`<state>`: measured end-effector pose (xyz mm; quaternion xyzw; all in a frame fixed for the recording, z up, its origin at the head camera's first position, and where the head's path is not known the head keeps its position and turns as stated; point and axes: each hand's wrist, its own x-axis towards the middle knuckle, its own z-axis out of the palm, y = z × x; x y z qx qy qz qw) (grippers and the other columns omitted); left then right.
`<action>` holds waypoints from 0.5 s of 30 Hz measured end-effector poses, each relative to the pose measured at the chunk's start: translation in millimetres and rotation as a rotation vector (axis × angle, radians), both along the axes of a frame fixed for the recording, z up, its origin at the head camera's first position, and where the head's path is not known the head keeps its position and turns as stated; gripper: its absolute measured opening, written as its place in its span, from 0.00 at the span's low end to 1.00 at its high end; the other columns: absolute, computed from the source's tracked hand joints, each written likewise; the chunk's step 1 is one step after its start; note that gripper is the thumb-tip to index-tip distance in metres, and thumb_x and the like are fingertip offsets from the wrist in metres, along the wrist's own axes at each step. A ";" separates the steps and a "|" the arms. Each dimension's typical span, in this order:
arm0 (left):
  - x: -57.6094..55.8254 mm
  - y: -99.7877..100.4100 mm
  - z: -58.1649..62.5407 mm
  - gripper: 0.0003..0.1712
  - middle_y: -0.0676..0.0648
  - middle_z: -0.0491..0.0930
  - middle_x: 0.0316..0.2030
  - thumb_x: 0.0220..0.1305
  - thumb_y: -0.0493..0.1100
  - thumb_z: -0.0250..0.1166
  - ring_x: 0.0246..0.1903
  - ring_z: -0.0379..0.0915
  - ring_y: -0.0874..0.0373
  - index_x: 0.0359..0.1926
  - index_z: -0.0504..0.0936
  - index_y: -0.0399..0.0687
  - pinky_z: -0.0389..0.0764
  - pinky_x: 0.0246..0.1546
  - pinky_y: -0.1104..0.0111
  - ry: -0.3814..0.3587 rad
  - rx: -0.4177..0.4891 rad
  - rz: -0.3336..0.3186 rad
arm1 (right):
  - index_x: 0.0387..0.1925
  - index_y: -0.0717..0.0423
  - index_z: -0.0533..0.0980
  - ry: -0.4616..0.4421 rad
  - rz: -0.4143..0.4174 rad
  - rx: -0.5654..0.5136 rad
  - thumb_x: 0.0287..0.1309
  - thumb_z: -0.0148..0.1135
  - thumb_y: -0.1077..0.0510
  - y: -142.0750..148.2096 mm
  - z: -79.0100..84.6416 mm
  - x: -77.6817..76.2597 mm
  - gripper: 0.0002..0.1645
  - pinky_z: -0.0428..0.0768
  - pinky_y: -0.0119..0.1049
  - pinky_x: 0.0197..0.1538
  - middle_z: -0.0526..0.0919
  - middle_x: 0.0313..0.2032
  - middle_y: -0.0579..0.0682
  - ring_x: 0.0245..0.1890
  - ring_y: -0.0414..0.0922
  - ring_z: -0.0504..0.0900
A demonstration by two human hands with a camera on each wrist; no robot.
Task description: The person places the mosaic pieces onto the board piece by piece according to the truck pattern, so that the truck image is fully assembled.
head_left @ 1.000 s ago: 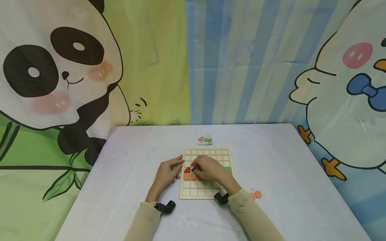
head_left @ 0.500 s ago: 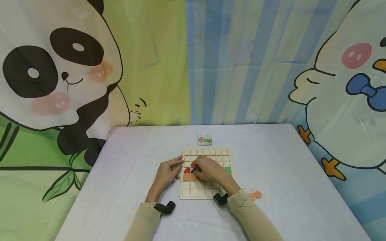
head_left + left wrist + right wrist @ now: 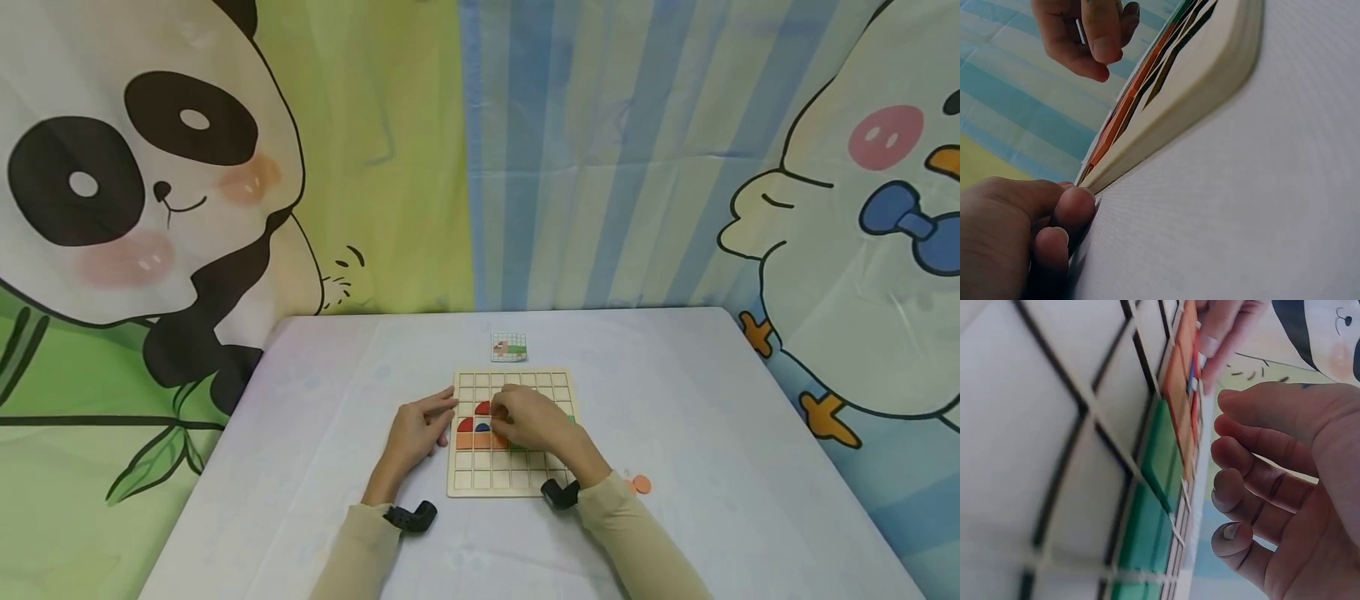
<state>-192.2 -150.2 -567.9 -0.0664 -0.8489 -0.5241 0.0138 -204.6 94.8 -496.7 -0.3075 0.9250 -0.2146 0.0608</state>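
A wooden grid board (image 3: 487, 479) lies on the table. Its left part carries red rounded pieces (image 3: 466, 425), a small blue half-round piece (image 3: 482, 427) and a row of orange squares (image 3: 474, 440). Green squares (image 3: 1154, 531) show in the right wrist view, mostly under my right hand in the head view. My left hand (image 3: 414, 429) rests beside the board, fingertips touching its left edge. My right hand (image 3: 531, 419) hovers over the middle of the board, just right of the blue piece. In the right wrist view its fingers are loosely bent, with nothing between them.
Beyond the board lies a small picture card (image 3: 509, 347) with a gridded coloured pattern. Orange discs (image 3: 642, 484) lie right of the board, partly behind the right sleeve (image 3: 633, 533). A printed curtain (image 3: 600, 167) hangs behind the white table (image 3: 750, 467).
My right hand has let go of the blue half-round piece and moved slightly right, uncovering it and a red piece. The left hand has stayed at the board's edge.
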 end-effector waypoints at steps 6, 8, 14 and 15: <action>0.9 2.2 0.6 0.17 0.55 0.81 0.69 0.74 0.42 0.68 0.11 0.73 0.59 0.61 0.88 0.50 0.73 0.10 0.69 0.000 -0.008 0.012 | 0.42 0.51 0.86 0.037 -0.023 0.031 0.69 0.71 0.54 23.0 5.7 6.0 0.06 0.85 0.38 0.44 0.85 0.39 0.46 0.39 0.41 0.82; 0.8 2.4 0.5 0.17 0.55 0.81 0.69 0.74 0.42 0.68 0.11 0.73 0.59 0.61 0.88 0.50 0.73 0.10 0.69 -0.004 -0.008 0.012 | 0.42 0.52 0.86 0.045 -0.029 0.033 0.68 0.71 0.55 30.6 7.3 9.6 0.06 0.85 0.39 0.44 0.85 0.39 0.47 0.39 0.42 0.82; -0.2 2.0 -0.6 0.17 0.53 0.81 0.69 0.74 0.41 0.68 0.10 0.72 0.60 0.61 0.88 0.48 0.73 0.09 0.69 0.007 -0.017 0.010 | 0.43 0.51 0.87 0.034 -0.070 0.013 0.67 0.73 0.55 51.2 12.3 20.8 0.06 0.83 0.36 0.42 0.84 0.39 0.43 0.38 0.41 0.82; -0.4 2.0 -0.8 0.17 0.53 0.81 0.69 0.74 0.41 0.68 0.10 0.72 0.60 0.60 0.88 0.48 0.73 0.09 0.69 0.011 -0.018 0.010 | 0.43 0.51 0.87 0.035 -0.077 0.013 0.67 0.73 0.55 54.7 12.9 22.0 0.06 0.82 0.34 0.41 0.84 0.38 0.43 0.37 0.40 0.81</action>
